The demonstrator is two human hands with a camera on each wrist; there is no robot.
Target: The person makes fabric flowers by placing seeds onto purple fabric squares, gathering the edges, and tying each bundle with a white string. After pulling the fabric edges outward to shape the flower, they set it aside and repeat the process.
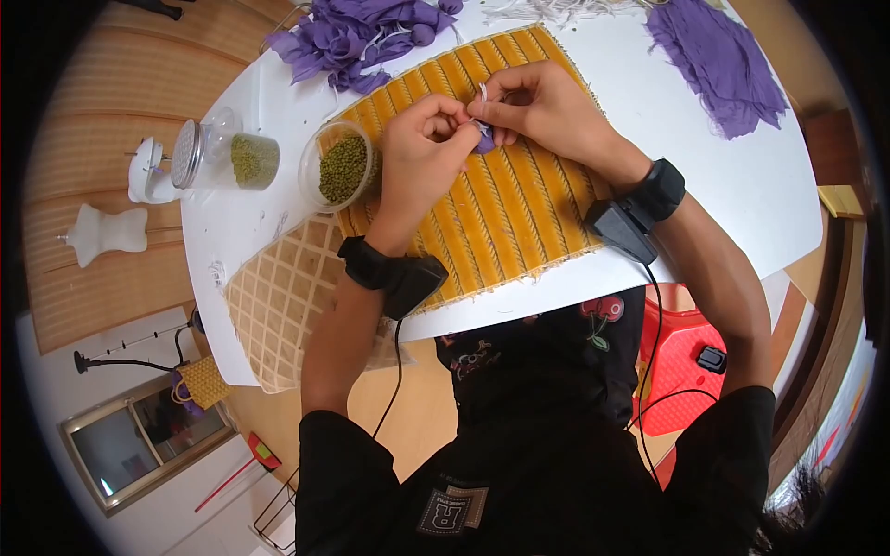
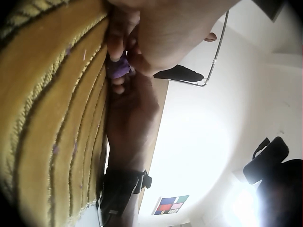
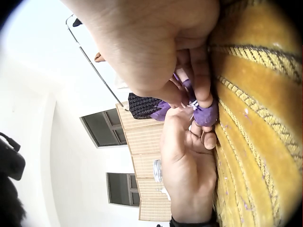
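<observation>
Both hands meet over the yellow striped cloth, fingertips close together. Between them is a small round purple cloth bundle (image 3: 206, 116), with white string (image 3: 194, 105) around its gathered neck. My left hand (image 1: 419, 153) pinches the bundle at its neck between thumb and fingers. With thumb and index finger my right hand (image 1: 547, 109) pinches the string (image 1: 483, 93), whose end sticks up above the fingertips. In the head view most of the bundle (image 1: 485, 144) is hidden behind the fingers. Seen from the right wrist, it hangs low, close over the yellow cloth (image 3: 255, 99).
Left of the hands stands a clear tub (image 1: 311, 176) of green beans; a clear jar (image 1: 264, 165) with similar beans lies beyond it. Purple cloth (image 1: 357, 42) is heaped at the back left, flat purple pieces (image 1: 718, 65) at the back right, and white strings (image 1: 565, 11) between.
</observation>
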